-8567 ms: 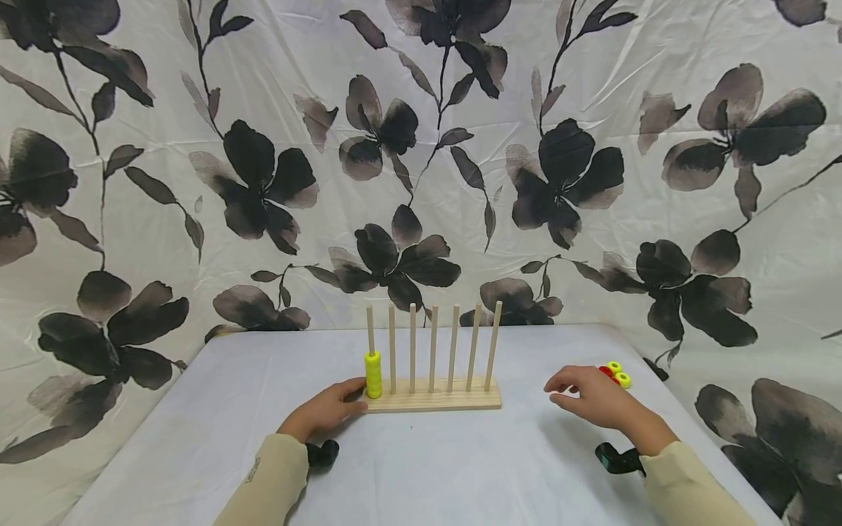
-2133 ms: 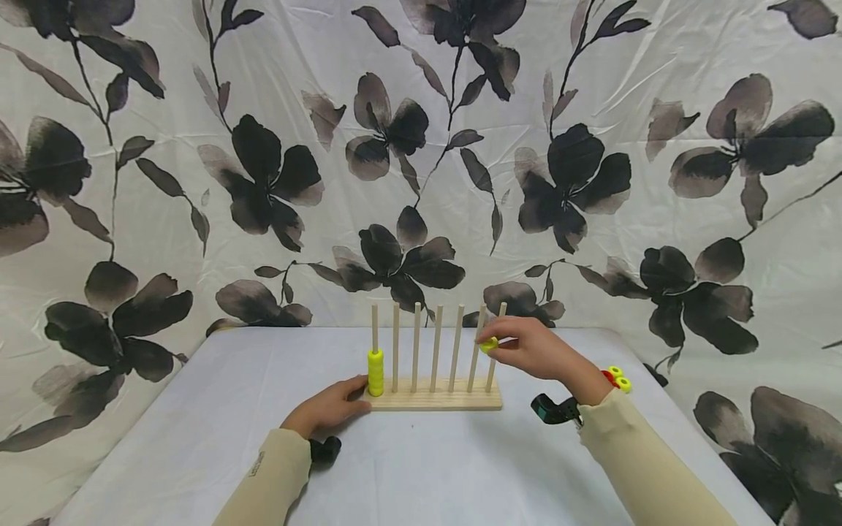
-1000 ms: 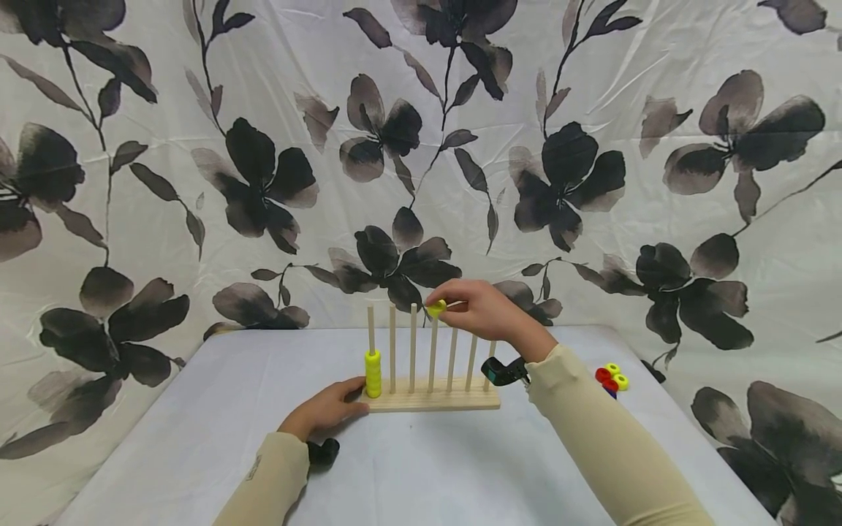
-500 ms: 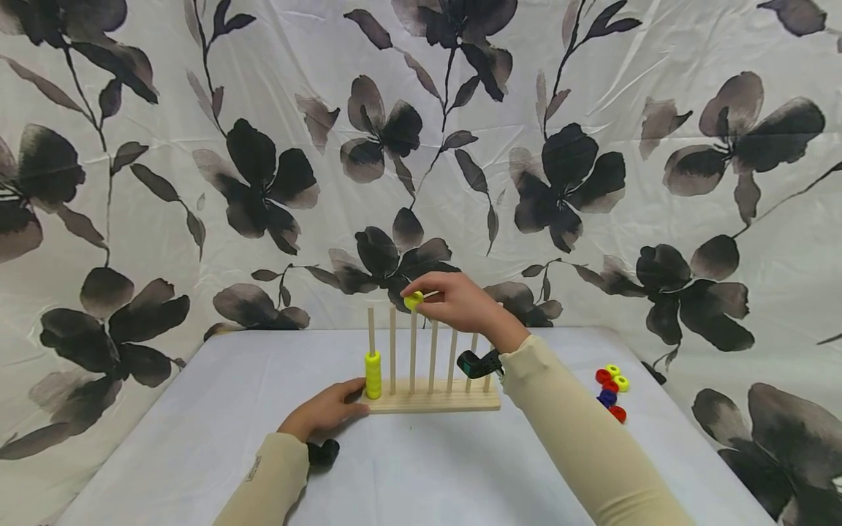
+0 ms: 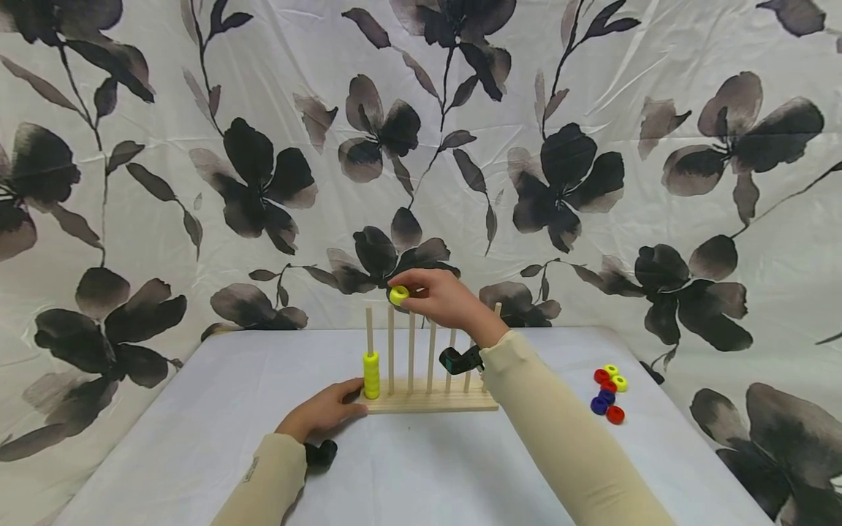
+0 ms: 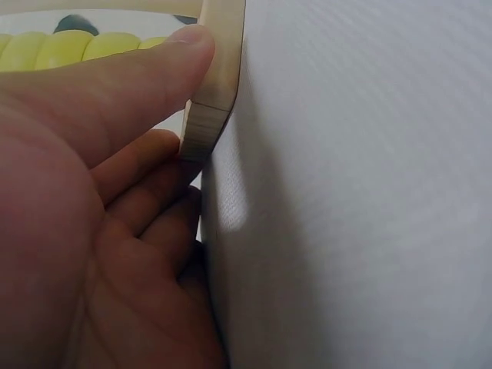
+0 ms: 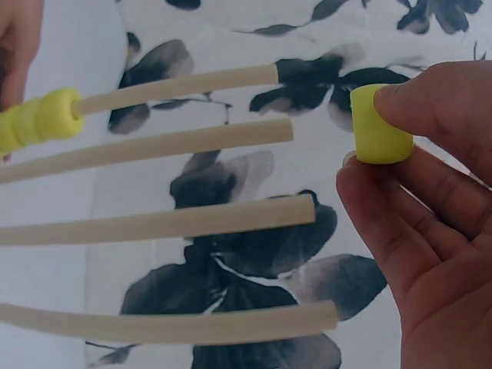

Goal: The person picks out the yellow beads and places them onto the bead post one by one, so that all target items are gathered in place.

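Between thumb and fingers, my right hand [image 5: 439,298] pinches a yellow ring bead [image 5: 398,295], its hole visible in the head view. The bead is just above the second peg from the left; in the right wrist view the bead [image 7: 382,125] is apart from the peg tips. My left hand [image 5: 322,410] grips the left end of the wooden peg stand [image 5: 430,404]; its thumb lies on the base edge [image 6: 219,69] in the left wrist view. Yellow beads [image 5: 371,376] are stacked on the leftmost peg. My right hand and forearm partly hide the right-hand pegs.
Loose beads lie on the white table [image 5: 197,438] at the right: yellow beads [image 5: 620,383] at the back, red beads [image 5: 615,415] and blue beads [image 5: 598,405] nearer. A floral cloth [image 5: 421,146] hangs behind the table.
My right hand has picked up a yellow bead, brought it left to the stand, and carried it along above the pegs to the second one. My left hand has stayed at the stand's end.
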`<state>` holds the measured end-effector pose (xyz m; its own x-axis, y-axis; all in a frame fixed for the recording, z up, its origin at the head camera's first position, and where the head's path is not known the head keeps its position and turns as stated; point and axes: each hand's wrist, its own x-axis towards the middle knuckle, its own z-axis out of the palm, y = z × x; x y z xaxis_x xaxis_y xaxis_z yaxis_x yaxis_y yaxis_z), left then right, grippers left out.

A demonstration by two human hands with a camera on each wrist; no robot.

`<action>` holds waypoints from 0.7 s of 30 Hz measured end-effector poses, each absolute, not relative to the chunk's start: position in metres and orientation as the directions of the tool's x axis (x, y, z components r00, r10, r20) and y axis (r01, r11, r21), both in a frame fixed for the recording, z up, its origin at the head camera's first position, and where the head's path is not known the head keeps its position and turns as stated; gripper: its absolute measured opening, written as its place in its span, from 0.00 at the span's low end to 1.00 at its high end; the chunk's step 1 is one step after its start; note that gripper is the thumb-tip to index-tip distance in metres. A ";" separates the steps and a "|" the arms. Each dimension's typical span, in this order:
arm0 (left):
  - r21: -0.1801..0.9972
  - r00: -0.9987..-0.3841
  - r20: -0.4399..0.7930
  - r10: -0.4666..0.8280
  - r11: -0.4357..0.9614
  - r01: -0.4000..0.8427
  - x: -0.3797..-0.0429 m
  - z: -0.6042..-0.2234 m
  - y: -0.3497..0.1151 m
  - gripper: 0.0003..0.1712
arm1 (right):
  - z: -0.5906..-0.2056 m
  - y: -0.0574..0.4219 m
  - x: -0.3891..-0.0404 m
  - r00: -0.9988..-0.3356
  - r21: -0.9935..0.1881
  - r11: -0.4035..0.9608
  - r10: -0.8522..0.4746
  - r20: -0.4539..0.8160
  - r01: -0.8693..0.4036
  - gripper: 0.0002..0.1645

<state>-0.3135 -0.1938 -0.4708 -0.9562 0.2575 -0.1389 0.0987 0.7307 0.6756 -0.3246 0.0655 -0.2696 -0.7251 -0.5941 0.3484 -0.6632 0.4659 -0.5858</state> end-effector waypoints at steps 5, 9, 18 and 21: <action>0.680 -0.958 -0.131 0.255 0.726 0.101 -0.313 -0.472 -0.195 0.41 | -0.273 0.057 -0.329 -0.726 -0.571 0.477 -0.588 0.358 -0.668 0.19; 0.678 -0.958 -0.129 0.257 0.727 0.104 -0.315 -0.474 -0.196 0.42 | -0.273 0.050 -0.330 -0.722 -0.571 0.475 -0.595 0.353 -0.670 0.18; 0.685 -0.957 -0.127 0.262 0.720 0.107 -0.315 -0.474 -0.197 0.41 | -0.274 0.038 -0.332 -0.718 -0.567 0.475 -0.603 0.347 -0.673 0.18; 0.686 -0.956 -0.128 0.265 0.719 0.107 -0.314 -0.472 -0.196 0.41 | -0.275 0.035 -0.333 -0.725 -0.582 0.472 -0.599 0.340 -0.663 0.18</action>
<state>-0.3143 -0.1959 -0.4724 -0.9558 0.2648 -0.1279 0.1074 0.7193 0.6863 -0.3333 0.0350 -0.2748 -0.7249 -0.5994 0.3396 -0.6625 0.4715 -0.5820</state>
